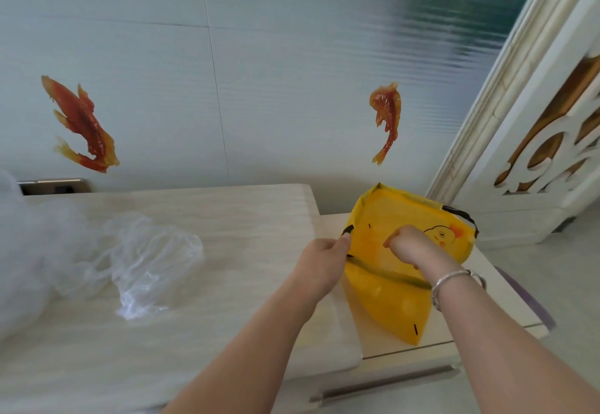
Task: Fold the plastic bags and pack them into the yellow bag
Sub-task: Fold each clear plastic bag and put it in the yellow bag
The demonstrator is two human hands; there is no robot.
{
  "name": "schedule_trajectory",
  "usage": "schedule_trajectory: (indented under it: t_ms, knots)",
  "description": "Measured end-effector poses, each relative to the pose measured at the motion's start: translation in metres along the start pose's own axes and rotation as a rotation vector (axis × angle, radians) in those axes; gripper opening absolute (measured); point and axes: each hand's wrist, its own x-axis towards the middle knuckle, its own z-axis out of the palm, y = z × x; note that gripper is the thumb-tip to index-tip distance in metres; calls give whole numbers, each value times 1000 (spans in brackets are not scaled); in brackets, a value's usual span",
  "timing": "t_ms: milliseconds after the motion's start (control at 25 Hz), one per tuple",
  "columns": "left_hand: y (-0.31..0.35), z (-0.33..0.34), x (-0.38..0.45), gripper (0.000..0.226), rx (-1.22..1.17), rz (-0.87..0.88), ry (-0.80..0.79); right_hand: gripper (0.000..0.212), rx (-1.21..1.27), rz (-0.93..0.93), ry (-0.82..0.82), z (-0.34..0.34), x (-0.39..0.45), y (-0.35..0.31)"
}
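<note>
A yellow bag [393,303] with a duck print and black handles lies open on the lower right table. My left hand [324,259] pinches the bag's rim by the black handle at its left side. Inside the bag's mouth, my right hand [407,244] is curled into a fist; whatever it may hold is hidden. A crumpled clear plastic bag [143,261] lies on the pale table to the left, apart from both hands.
A large heap of clear plastic [22,251] fills the far left edge. The pale table [227,219] meets a lower side table [506,309] on the right. A wall with fish stickers stands behind, a white carved door frame at right.
</note>
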Motion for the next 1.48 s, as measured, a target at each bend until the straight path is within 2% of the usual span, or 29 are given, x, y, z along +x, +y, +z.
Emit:
schedule_trajectory:
  t_ms: [160,240,440,680,800,920,960,1040,1160,1200,1280,1360,1480]
  knots:
    - [-1,-7,-10,25,-51,19,3,35,66,-244,260,-12,-36,-21]
    - [0,-20,-20,23,-86,26,60,35,155,-371,299,-8,-61,-34]
    - [-5,-80,-44,28,-89,45,347,36,246,-631,134,32,-93,-76]
    - [-36,-163,-77,31,-19,-35,559,32,80,-792,-58,98,-117,-137]
    - [-51,-190,-85,30,59,-81,585,35,-68,-818,-132,123,-115,-156]
    - [-61,-200,-89,30,172,-153,478,60,-306,-832,-245,138,-114,-166]
    - [-63,-202,-89,30,185,-169,441,54,-310,-838,-250,140,-114,-166]
    - [-64,-205,-89,30,166,-180,392,34,-138,-842,-226,136,-116,-161]
    - [-67,-206,-86,34,108,-159,355,39,225,-763,-256,116,-122,-149]
    - [-70,-203,-85,40,161,-137,356,41,289,-745,-256,110,-125,-145]
    - [-76,-198,-83,44,468,-82,388,40,309,-701,-252,106,-129,-140]
    - [-80,-191,-82,35,767,-47,414,38,283,-639,-259,109,-129,-137]
    - [-76,-180,-83,20,849,-33,426,35,308,-601,-233,116,-127,-138]
